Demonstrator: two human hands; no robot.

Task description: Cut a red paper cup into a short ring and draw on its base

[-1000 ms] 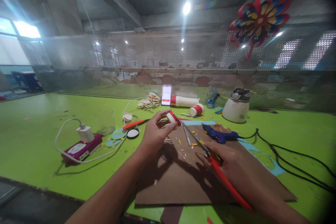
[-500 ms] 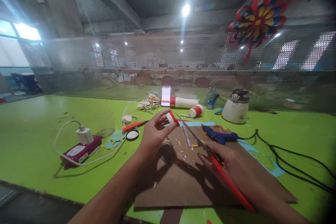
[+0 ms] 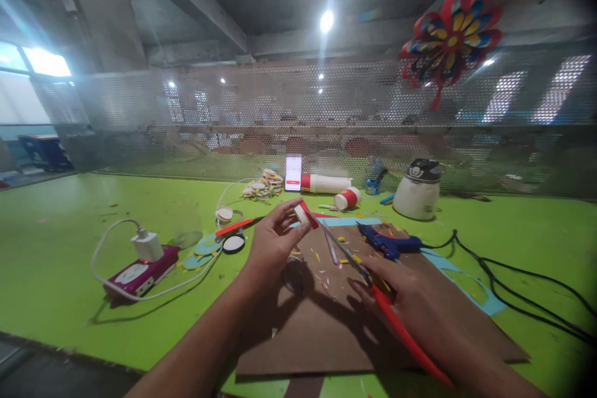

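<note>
My left hand (image 3: pixel 274 237) has its thumb and fingers pinched on a small red-and-white ring-like piece (image 3: pixel 303 216), holding it up above the far left part of a brown cardboard sheet (image 3: pixel 326 339). My right hand (image 3: pixel 413 295) is curled around the red handles of a pair of scissors (image 3: pixel 390 316); the blades point up and left, their tips at the piece's red edge, though I cannot tell whether they bite into it. Small paper scraps are scattered on the cardboard, which lies on the green tabletop (image 3: pixel 51 255). A blue glue gun (image 3: pixel 390 242) rests at the sheet's far right. Beyond my hands, a lit phone (image 3: pixel 293 173) stands upright beside a lying stack of cups (image 3: pixel 329 184), with a white kettle (image 3: pixel 416 194) farther right.
</note>
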